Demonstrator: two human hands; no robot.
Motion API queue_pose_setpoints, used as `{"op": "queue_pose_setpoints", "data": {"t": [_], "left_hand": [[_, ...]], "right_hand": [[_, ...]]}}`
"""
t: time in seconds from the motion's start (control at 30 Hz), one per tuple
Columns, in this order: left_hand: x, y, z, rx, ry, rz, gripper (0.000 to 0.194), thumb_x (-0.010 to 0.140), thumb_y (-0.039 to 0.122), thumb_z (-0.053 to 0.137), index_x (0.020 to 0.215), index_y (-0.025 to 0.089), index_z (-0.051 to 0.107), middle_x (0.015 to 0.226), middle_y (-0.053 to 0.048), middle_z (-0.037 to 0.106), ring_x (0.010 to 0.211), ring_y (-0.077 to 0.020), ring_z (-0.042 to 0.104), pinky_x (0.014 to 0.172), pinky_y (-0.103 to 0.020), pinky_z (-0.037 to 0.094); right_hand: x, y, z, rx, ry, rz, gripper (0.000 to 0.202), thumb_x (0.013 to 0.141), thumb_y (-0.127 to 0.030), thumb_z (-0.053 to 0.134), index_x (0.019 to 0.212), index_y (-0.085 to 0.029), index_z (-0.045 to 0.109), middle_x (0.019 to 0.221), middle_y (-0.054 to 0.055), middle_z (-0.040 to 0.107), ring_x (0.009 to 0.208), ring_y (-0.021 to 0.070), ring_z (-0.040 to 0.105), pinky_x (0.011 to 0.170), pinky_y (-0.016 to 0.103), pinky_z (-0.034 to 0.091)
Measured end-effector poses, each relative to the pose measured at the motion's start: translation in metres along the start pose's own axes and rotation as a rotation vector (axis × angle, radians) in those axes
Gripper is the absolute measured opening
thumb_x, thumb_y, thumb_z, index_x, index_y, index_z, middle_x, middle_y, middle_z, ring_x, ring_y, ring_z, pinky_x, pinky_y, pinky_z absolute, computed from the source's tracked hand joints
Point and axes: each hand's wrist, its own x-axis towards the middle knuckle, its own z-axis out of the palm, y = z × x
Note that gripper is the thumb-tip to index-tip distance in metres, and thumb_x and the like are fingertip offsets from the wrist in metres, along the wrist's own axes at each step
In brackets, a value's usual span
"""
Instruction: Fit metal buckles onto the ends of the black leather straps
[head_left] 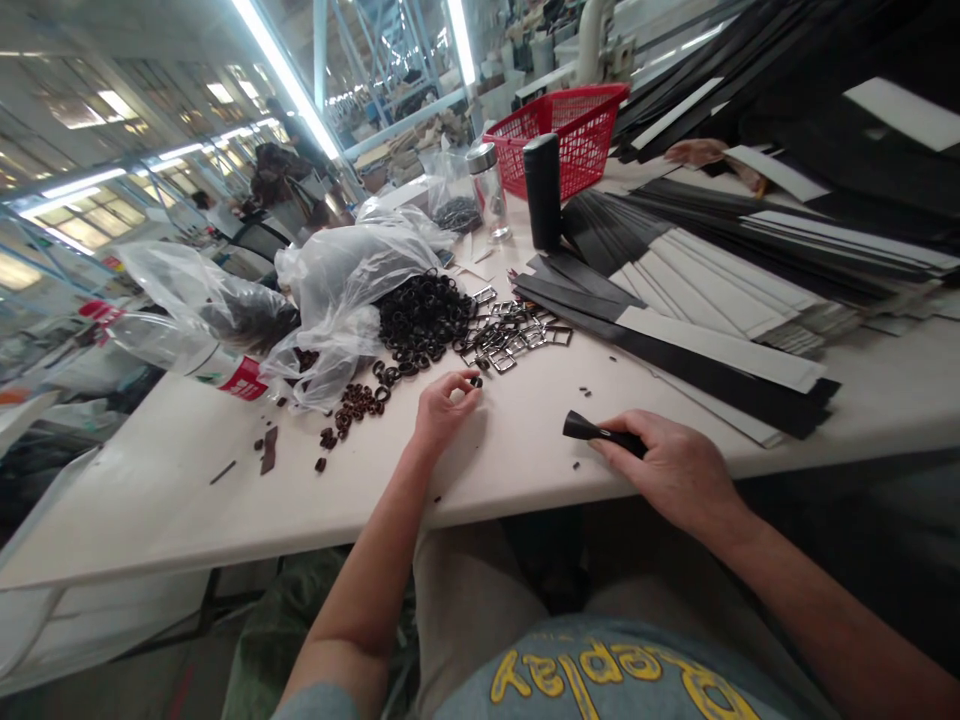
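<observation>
My left hand [446,408] is closed in a pinch on a small black loop [476,382], just in front of the metal buckles. My right hand [679,465] grips a folded black strap [585,427], whose flared end points left over the table. Near my left hand lie a heap of black loops [427,312], a pile of silvery metal buckles [514,335] and a scatter of brown loops [358,403]. Right of the buckles, long black and white strips [720,355] lie fanned out.
On the white table [300,515] stand a red basket [559,140], a black cylinder [543,192] and a glass jar [489,192]. Plastic bags [345,265] and a bottle [180,350] lie left. Another person's hand [697,153] rests among strips at the back right.
</observation>
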Motion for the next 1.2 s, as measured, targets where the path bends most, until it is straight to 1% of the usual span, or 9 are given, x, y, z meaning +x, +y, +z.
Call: {"op": "queue_pose_setpoints", "data": {"t": [0.1,0.2,0.33,0.47,0.57,0.67,0.87,1.03,1.2], "left_hand": [[-0.004,0.008,0.001,-0.174,0.071,-0.076,0.014,0.073,0.031,0.075,0.067,0.02,0.069,0.105,-0.007,0.074,0.097,-0.0213,0.067,0.091,-0.036,0.05],[-0.02,0.022,0.01,-0.567,0.14,-0.323,0.023,0.068,0.038,0.082,0.07,0.018,0.071,0.092,-0.005,0.073,0.082,-0.0157,0.067,0.074,-0.027,0.051],[-0.053,0.053,0.031,-0.963,0.089,-0.58,0.032,0.061,0.039,0.089,0.067,0.016,0.067,0.078,0.0,0.07,0.072,-0.0097,0.065,0.065,-0.018,0.049],[-0.076,0.084,0.049,-1.11,0.074,-0.676,0.036,0.057,0.037,0.092,0.065,0.015,0.064,0.077,0.0,0.069,0.07,-0.0074,0.064,0.061,-0.014,0.048],[-0.082,0.097,0.058,-1.153,0.051,-0.683,0.036,0.057,0.036,0.092,0.064,0.015,0.063,0.074,0.001,0.067,0.067,-0.0066,0.062,0.058,-0.013,0.047],[-0.085,0.102,0.064,-1.179,0.058,-0.663,0.036,0.056,0.033,0.093,0.064,0.015,0.063,0.07,0.003,0.064,0.063,-0.0054,0.06,0.058,-0.013,0.047],[-0.086,0.099,0.065,-1.156,-0.039,-0.668,0.04,0.056,0.032,0.093,0.088,0.02,0.074,0.083,0.001,0.071,0.064,-0.0067,0.06,0.061,-0.017,0.048],[-0.085,0.1,0.065,-1.117,-0.103,-0.602,0.037,0.056,0.033,0.093,0.086,0.02,0.076,0.085,0.0,0.07,0.069,-0.0081,0.058,0.063,-0.019,0.047],[-0.087,0.105,0.066,-1.148,-0.152,-0.563,0.042,0.054,0.037,0.093,0.089,0.022,0.073,0.089,0.0,0.068,0.081,-0.0127,0.061,0.076,-0.023,0.049]], "right_hand": [[0.0,0.0,-0.001,0.035,0.021,-0.002,0.012,0.083,-0.033,0.067,0.084,-0.022,0.07,0.08,0.002,0.073,0.072,0.0236,0.069,0.062,0.033,0.046],[-0.004,-0.003,-0.003,0.083,0.089,-0.032,0.009,0.085,-0.03,0.066,0.085,-0.021,0.068,0.077,0.002,0.072,0.07,0.0222,0.068,0.062,0.032,0.046],[-0.012,-0.018,-0.009,0.142,0.165,-0.126,0.005,0.089,-0.024,0.064,0.085,-0.02,0.066,0.076,0.001,0.069,0.069,0.0198,0.067,0.063,0.03,0.045],[-0.016,-0.036,-0.012,0.156,0.208,-0.229,0.005,0.091,-0.02,0.064,0.086,-0.019,0.064,0.075,0.002,0.067,0.071,0.0193,0.065,0.065,0.029,0.045],[-0.017,-0.042,-0.009,0.13,0.21,-0.267,0.008,0.092,-0.02,0.062,0.085,-0.018,0.064,0.075,0.003,0.066,0.07,0.0202,0.063,0.065,0.031,0.044],[-0.021,-0.042,-0.005,0.121,0.199,-0.279,0.01,0.093,-0.021,0.061,0.084,-0.018,0.064,0.073,0.004,0.065,0.069,0.021,0.062,0.064,0.032,0.043],[-0.027,-0.038,-0.008,0.291,0.142,-0.268,0.003,0.09,-0.019,0.063,0.088,-0.02,0.065,0.077,0.002,0.069,0.072,0.0188,0.065,0.067,0.029,0.046],[-0.028,-0.037,-0.007,0.446,0.13,-0.14,0.002,0.087,-0.02,0.068,0.085,-0.022,0.068,0.077,0.0,0.07,0.07,0.0171,0.066,0.065,0.027,0.047],[-0.026,-0.038,-0.004,0.61,0.093,-0.007,0.004,0.082,-0.024,0.071,0.08,-0.021,0.069,0.072,-0.002,0.071,0.066,0.016,0.064,0.064,0.026,0.048]]}}
